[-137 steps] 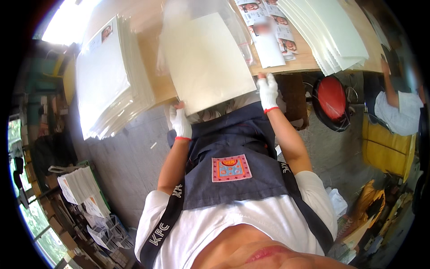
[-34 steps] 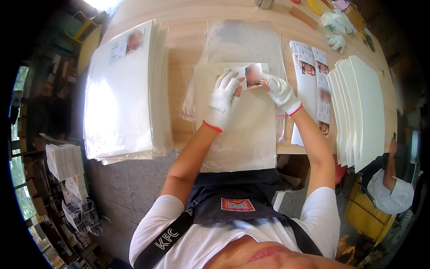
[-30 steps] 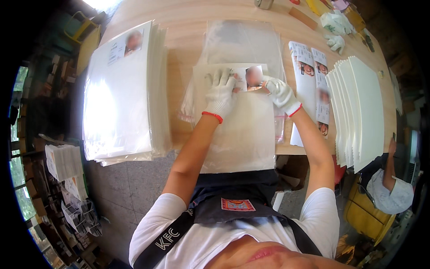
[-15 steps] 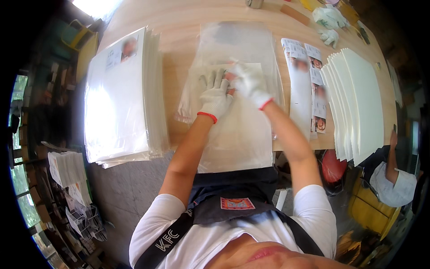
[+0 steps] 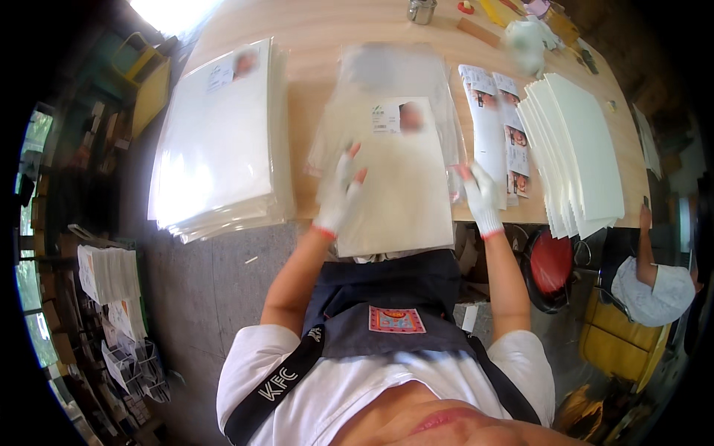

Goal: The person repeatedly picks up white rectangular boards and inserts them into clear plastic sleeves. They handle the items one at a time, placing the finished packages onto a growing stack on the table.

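Observation:
A cream board (image 5: 394, 193) lies in front of me, its lower end at the table's edge. Near its top sits a small printed label with a photo (image 5: 398, 117). Clear plastic bags (image 5: 390, 70) are spread under and beyond the board. My left hand (image 5: 341, 197), in a white glove with a red cuff and bare fingertips, is at the board's left edge, fingers apart and somewhat blurred. My right hand (image 5: 480, 197), gloved alike, hovers just off the right edge near the bags' side, thumb apart from the fingers. Nothing shows in either hand.
On the left stands a thick stack of bagged boards (image 5: 216, 141). To the right lie strips of printed labels (image 5: 487, 126) and a fanned pile of cream boards (image 5: 576, 156). A metal cup (image 5: 421, 11) and crumpled white plastic (image 5: 525, 46) are at the back. Another person's arm (image 5: 645, 238) shows far right.
Both hands have come nearer and parted from the middle, uncovering the label. The board has shifted toward me over the table's edge. My right hand has moved to the right side.

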Demonstrator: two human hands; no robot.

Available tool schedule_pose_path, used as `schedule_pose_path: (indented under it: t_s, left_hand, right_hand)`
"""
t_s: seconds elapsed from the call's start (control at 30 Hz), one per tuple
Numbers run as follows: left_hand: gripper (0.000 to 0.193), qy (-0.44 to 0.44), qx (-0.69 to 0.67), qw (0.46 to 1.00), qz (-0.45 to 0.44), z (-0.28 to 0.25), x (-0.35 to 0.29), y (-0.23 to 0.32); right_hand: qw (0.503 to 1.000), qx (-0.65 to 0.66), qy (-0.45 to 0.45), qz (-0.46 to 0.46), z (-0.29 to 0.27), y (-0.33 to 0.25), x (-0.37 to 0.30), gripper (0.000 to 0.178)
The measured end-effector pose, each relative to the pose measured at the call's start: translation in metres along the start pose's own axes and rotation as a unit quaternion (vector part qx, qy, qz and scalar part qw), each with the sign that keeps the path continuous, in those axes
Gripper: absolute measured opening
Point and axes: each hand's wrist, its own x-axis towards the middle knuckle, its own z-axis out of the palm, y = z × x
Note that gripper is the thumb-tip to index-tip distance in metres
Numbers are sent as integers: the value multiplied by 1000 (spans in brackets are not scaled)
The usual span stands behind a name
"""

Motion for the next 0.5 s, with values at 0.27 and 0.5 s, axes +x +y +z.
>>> schedule_pose_path:
  t_s: [0.27, 0.5]
  left_hand:
    - [31, -173, -116, 893, -400, -33, -152, -25]
    - [17, -95, 106, 989, -39, -92, -73, 86]
  right_hand:
    - [935, 118, -112, 315, -3, 16, -120, 31]
    - [849, 384, -149, 330, 18, 22, -147, 13]
